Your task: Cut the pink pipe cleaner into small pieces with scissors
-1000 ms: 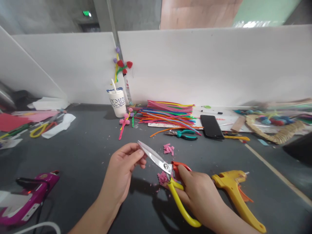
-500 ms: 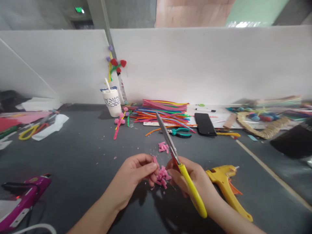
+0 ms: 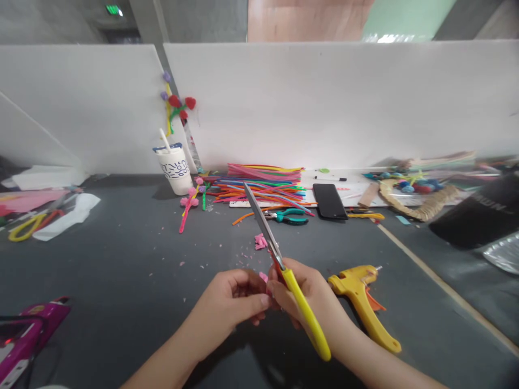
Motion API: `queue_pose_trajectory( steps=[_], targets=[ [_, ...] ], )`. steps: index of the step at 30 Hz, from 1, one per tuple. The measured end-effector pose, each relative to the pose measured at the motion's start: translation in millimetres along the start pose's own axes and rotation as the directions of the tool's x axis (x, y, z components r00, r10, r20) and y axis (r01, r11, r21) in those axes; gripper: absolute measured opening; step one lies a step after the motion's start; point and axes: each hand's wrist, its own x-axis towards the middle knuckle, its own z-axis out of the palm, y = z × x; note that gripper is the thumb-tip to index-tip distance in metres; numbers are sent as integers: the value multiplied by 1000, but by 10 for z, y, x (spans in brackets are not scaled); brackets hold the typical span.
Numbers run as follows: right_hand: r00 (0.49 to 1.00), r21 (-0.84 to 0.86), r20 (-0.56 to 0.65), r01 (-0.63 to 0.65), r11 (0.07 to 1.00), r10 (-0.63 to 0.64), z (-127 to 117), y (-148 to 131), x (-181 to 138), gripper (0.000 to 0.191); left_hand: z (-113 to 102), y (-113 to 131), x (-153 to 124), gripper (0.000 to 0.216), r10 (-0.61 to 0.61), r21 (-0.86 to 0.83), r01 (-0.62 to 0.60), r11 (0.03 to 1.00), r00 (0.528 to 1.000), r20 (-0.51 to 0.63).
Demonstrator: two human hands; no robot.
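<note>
In my right hand is a pair of scissors with yellow handles. The blades are together and point up and away to the left. My left hand is closed in a pinch, its fingertips meeting those of the right hand. A small pink piece shows between the fingertips, mostly hidden by them. More cut pink pieces lie behind the hands, largely covered. A smaller heap of pink pieces rests on the dark table just beyond, near the scissor blades.
Right of my hand lies a yellow glue gun. Teal pliers, a black phone and a bundle of coloured pipe cleaners lie along the back. A white cup stands behind a pink pipe-cleaner flower. A purple device sits front left.
The left hand has moved in against the right, and their fingertips now touch. The pink piece is more hidden. The view has turned slightly right; the scissors stay in the right hand.
</note>
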Motion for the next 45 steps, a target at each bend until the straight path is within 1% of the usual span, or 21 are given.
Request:
queue_pose_trajectory(
  steps=[3, 5, 7, 9, 12, 14, 16, 19, 22, 26, 38, 45],
  targets=[
    [999, -48, 0, 52, 998, -52, -11, 16, 4, 13, 23, -4, -3, 10, 6, 2, -6, 1000, 1000, -24],
    [995, -85, 8, 102, 991, -102, -35, 21, 7, 14, 0, 2, -6, 9, 14, -31, -16, 999, 998, -64],
    [990, -162, 19, 144, 976, -143, -64, 19, 6, 17, -57, 28, -8, 8, 48, -80, -60, 995, 989, -143],
    [985, -292, 40, 172, 941, -168, -85, 14, 1, 19, -133, 75, -9, 7, 106, -121, -138, 983, 965, -240],
    [971, -517, 71, 231, 825, -227, -83, 28, -11, 18, -241, 155, -14, 3, 183, -155, -249, 956, 920, -347],
    [954, -647, 94, 275, 711, -283, -65, 62, -10, 14, -288, 191, -22, 2, 229, -159, -308, 938, 895, -384],
    [940, -747, 109, 292, 597, -323, -47, 112, 0, 14, -316, 204, -34, 1, 269, -152, -356, 922, 873, -407],
    [924, -817, 133, 306, 489, -357, -33, 181, 25, 19, -335, 197, -56, 4, 303, -143, -393, 908, 854, -423],
    [909, -837, 157, 330, 436, -387, -34, 213, 36, 24, -343, 193, -67, 5, 310, -141, -398, 907, 855, -416],
    [896, -849, 165, 342, 403, -413, -40, 205, 28, 26, -344, 205, -56, 5, 302, -145, -389, 910, 859, -414],
    [885, -857, 159, 344, 384, -438, -39, 183, 12, 23, -335, 206, -55, 5, 296, -130, -379, 916, 858, -421],
    [900, -859, 160, 330, 392, -407, -37, 185, 11, 20, -327, 204, -63, 4, 277, -148, -374, 916, 854, -440]
  ],
)
